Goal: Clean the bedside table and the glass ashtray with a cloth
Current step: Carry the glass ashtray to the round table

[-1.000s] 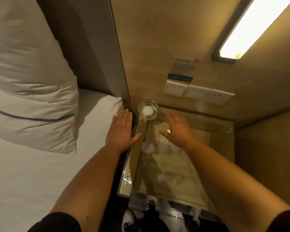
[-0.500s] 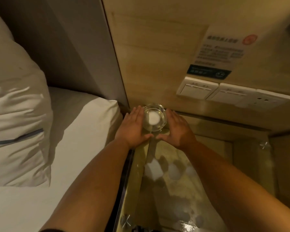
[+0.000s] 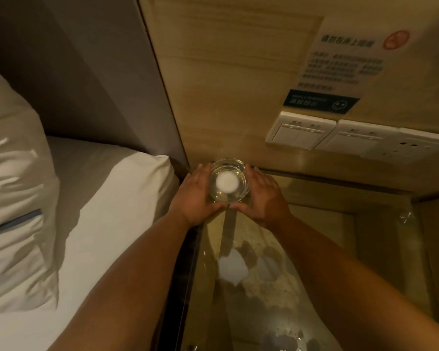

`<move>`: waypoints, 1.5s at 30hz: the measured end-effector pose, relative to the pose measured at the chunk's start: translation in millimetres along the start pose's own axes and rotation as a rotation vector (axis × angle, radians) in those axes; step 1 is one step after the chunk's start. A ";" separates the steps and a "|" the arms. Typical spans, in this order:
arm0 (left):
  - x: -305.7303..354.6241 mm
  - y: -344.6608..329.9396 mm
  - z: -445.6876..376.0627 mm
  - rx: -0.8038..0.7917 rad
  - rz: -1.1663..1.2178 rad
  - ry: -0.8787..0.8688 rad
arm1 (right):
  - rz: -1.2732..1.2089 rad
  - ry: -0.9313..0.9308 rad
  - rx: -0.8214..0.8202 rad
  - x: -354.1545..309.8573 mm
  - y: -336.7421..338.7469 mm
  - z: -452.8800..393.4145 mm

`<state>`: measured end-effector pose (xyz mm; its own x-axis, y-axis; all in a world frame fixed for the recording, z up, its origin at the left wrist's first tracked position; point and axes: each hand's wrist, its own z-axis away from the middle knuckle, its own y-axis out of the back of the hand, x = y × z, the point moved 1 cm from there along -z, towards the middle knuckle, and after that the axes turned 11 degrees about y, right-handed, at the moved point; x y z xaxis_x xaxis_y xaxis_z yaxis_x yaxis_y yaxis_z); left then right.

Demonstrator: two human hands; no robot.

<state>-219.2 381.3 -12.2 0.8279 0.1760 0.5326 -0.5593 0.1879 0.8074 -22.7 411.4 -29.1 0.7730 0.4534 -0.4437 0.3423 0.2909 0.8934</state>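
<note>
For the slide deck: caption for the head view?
Both hands cup a glass ashtray on the glass bedside table.

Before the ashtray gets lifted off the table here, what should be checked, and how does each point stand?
1. Both hands on the glass ashtray: ok, left hand and right hand cup its sides.
2. Thumbs closing the near side: ok.
3. Ashtray upright on the glass-topped bedside table: ok.
4. Contents: cannot tell, a white patch shows at its centre.
5. Cloth at hand: not ok, none visible.
6. Room to lift: ok, the switch panel sits apart, to the right.
</note>
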 end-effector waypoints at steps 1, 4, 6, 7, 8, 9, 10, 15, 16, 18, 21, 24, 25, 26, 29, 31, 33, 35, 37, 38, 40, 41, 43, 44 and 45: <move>1.2 -0.1 1.3 0.002 0.014 -0.002 | -0.004 -0.001 0.008 -0.5 0.4 1.7; 11.7 4.6 7.2 0.018 0.043 -0.019 | 0.010 -0.007 0.025 -2.9 11.1 10.2; 24.1 12.6 15.2 0.029 0.059 -0.032 | 0.014 -0.013 0.020 -8.5 27.3 18.8; 32.2 18.1 20.9 0.029 0.064 -0.036 | 0.014 -0.017 0.011 -12.0 37.5 24.5; 41.4 24.6 28.1 0.027 0.071 -0.042 | 0.015 -0.022 0.003 -16.4 48.7 31.6; 51.4 31.8 36.0 0.026 0.080 -0.056 | 0.015 -0.024 0.000 -21.8 60.7 39.9; 62.4 39.9 45.0 0.028 0.090 -0.077 | 0.010 -0.026 0.006 -27.9 73.2 49.7; 123.3 82.4 96.2 -0.024 0.098 -0.162 | 0.004 -0.089 0.070 -62.8 138.2 111.0; 134.9 89.1 105.9 -0.039 0.090 -0.176 | 0.015 -0.105 0.082 -69.3 149.9 123.5; 154.7 99.9 123.3 -0.080 0.056 -0.178 | 0.030 -0.128 0.109 -79.8 171.5 147.2; 182.6 112.1 146.2 -0.121 0.015 -0.171 | 0.051 -0.173 0.164 -93.8 200.3 180.1; 211.8 121.5 166.5 -0.130 -0.010 -0.230 | 0.059 -0.256 0.202 -107.2 226.1 212.1; 222.1 123.7 173.1 -0.132 -0.022 -0.258 | 0.055 -0.281 0.216 -111.4 233.8 223.7; 232.0 125.2 180.2 -0.135 -0.032 -0.287 | 0.050 -0.305 0.229 -115.5 241.1 236.3; 262.1 124.6 201.5 -0.157 -0.037 -0.388 | 0.054 -0.385 0.283 -124.8 260.2 277.7; 283.5 121.0 217.5 -0.174 -0.036 -0.464 | 0.068 -0.447 0.310 -128.7 269.7 307.5; 304.9 114.6 233.0 -0.198 -0.027 -0.545 | 0.064 -0.510 0.335 -131.3 277.3 338.8; 326.7 104.3 248.7 -0.251 -0.045 -0.611 | 0.039 -0.588 0.358 -132.0 283.5 371.9; 348.2 91.2 264.5 -0.302 -0.062 -0.675 | 0.017 -0.676 0.392 -133.2 287.7 405.8; 359.0 83.6 272.4 -0.324 -0.068 -0.709 | 0.015 -0.717 0.414 -133.7 289.4 422.8; 381.4 67.7 289.4 -0.366 -0.085 -0.775 | 0.022 -0.792 0.461 -134.1 292.5 457.0; 393.0 59.3 299.3 -0.390 -0.089 -0.805 | 0.028 -0.822 0.482 -134.4 293.9 474.3; 415.4 41.4 321.5 -0.437 -0.078 -0.861 | 0.041 -0.878 0.509 -134.9 296.1 509.6; 426.0 31.9 333.7 -0.452 -0.067 -0.886 | 0.042 -0.911 0.520 -135.1 296.7 528.0; 436.5 21.9 347.0 -0.465 -0.054 -0.906 | 0.039 -0.947 0.538 -135.4 296.6 547.2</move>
<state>144.5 126.9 326.1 0.4648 -0.6051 0.6463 -0.3216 0.5647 0.7600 266.4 -24.7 334.0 0.8074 -0.4459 -0.3864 0.3193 -0.2206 0.9216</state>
